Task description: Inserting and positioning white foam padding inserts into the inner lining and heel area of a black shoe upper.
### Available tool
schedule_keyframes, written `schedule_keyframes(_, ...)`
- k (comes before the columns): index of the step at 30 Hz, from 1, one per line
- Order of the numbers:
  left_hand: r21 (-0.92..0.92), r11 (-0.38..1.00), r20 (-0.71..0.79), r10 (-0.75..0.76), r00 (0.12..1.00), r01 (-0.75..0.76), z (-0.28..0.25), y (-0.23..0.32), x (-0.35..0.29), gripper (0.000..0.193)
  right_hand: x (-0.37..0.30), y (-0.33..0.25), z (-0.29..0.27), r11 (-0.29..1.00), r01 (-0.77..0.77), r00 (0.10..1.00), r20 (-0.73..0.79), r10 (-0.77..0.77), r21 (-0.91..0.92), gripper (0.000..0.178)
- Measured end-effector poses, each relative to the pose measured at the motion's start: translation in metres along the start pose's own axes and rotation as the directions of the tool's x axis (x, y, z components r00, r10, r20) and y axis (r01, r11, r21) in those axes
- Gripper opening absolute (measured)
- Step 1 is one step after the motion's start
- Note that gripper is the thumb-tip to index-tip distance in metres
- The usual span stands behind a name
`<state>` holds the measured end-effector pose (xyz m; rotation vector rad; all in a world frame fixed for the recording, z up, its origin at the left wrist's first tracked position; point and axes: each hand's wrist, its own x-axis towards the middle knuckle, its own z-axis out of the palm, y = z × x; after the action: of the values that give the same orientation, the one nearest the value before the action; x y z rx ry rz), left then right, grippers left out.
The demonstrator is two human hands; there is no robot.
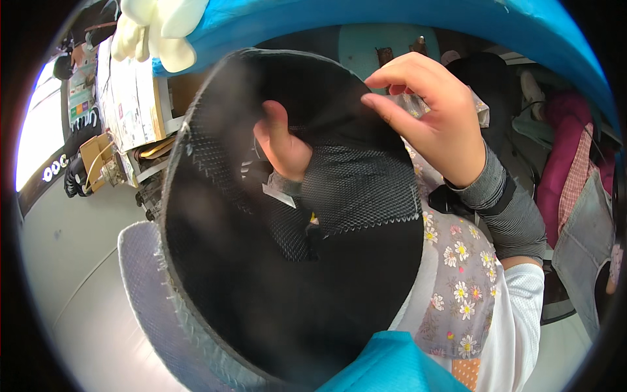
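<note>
A large, rounded dark fabric piece (366,274) with a frayed pale rim and black mesh patches is held up close and fills the middle of the view. At its upper right edge is my right hand (434,111), with thumb and forefinger drawn together on the rim. Through a gap in the fabric I see part of my left hand (290,153), its thumb pointing up. Dark fabric hides most of its fingers, so its grip cannot be made out. A light grey flap (147,281) hangs at the piece's lower left. Grey knitted sleeves cover both wrists.
White gloves (166,29) hang at the upper left beside blue material (261,23). Below them stands a shelf with papers (127,98). Garments in magenta and grey (581,209) hang at the right. A floral apron (460,281) covers my lap.
</note>
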<state>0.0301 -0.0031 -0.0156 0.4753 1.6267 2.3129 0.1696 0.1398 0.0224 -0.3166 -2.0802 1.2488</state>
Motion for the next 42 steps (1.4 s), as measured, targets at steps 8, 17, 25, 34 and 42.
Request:
schedule_keyframes(8, -0.054, 0.987, 0.045, 0.156, 0.987, -0.154, 0.006, -0.026, 0.013, 0.051, 0.05, 0.02, 0.002, 0.998, -0.038, 0.95, 0.308, 0.05, -0.045, 0.028)
schedule_keyframes(17, 0.311, 0.907, 0.585, -0.418, 0.695, 0.284, -0.049, 0.02, 0.064, 0.041, 0.093, 0.051, -0.008, 0.921, 0.38, 0.692, 0.633, -0.346, 0.089, 0.023)
schedule_keyframes(25, 0.39, 0.795, 0.458, -0.605, 0.651, 0.464, -0.072, 0.004, 0.011, 0.04, 0.07, 0.032, -0.001, 0.84, 0.503, 0.688, 0.681, -0.25, -0.201, 0.036)
schedule_keyframes(34, 0.348, 0.761, 0.456, -0.647, 0.611, 0.547, -0.001, 0.065, -0.008, 0.051, 0.068, -0.049, -0.031, 0.63, -0.745, 0.219, 0.813, 0.54, -0.218, 0.043)
schedule_keyframes(42, 0.572, 0.81, 0.627, -0.533, 0.568, 0.129, -0.01, 0.073, -0.013, 0.067, 0.013, -0.02, 0.022, 0.327, -0.917, 0.371, 0.796, 0.479, 0.23, 0.047)
